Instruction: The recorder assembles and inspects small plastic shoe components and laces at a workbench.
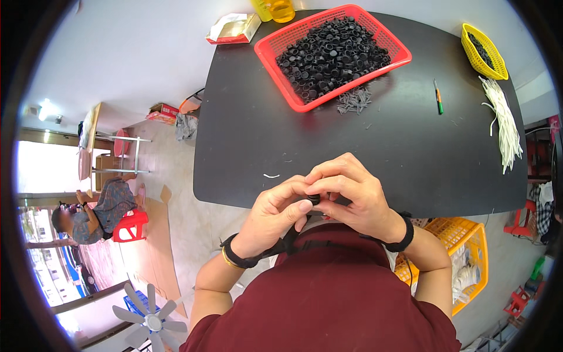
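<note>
A small black round plastic part (314,199) is pinched between my two hands, just over the near edge of the dark table (252,135). My left hand (280,208) grips it from the left with thumb and fingertips. From the right, the bent fingers and thumb of my right hand (352,190) close round the same part, hiding much of it. Beyond my hands stands a red plastic basket (275,75) heaped with black ring-shaped caps (334,58). Thin grey plastic pieces (355,101) lie in a small pile against its near side.
On the right lie a slim green-and-orange-handled tool (438,98), a bundle of white cords (504,123) and a yellow basket (498,71). A tissue box (234,30) sits far left. Beside me stands a yellow crate (482,258). Leftward are a seated person (97,217) and a fan (152,322).
</note>
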Available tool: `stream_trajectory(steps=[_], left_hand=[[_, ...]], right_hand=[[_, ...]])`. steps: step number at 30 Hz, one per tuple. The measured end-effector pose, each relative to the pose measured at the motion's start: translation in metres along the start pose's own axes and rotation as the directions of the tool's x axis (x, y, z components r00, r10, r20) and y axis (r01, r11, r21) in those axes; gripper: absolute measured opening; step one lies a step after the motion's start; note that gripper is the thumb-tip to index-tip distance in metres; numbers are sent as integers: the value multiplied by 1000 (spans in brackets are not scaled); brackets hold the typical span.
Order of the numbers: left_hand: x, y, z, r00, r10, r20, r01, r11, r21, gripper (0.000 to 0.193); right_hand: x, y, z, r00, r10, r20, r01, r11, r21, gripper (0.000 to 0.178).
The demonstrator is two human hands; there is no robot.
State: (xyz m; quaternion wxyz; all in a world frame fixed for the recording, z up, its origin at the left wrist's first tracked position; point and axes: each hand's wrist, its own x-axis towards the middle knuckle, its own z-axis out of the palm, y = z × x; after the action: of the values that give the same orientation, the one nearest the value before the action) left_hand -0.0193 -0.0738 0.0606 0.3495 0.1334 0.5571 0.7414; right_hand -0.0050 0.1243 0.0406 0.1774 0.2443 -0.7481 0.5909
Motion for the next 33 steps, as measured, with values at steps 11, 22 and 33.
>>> stream_trajectory(steps=[11,22,33], left_hand=[[0,-1,9,939,319,-128,-213,832,513,21],[-2,1,14,891,453,-31,-273,588,761,27],[-5,-4,15,973,65,-220,-27,985,171,21]], right_hand=[[-5,0,3,988,145,-59,-130,970,207,36],[-15,6,3,997,52,-55,-51,998,35,38],[-15,8,14,988,-114,-106,84,965,-248,40]])
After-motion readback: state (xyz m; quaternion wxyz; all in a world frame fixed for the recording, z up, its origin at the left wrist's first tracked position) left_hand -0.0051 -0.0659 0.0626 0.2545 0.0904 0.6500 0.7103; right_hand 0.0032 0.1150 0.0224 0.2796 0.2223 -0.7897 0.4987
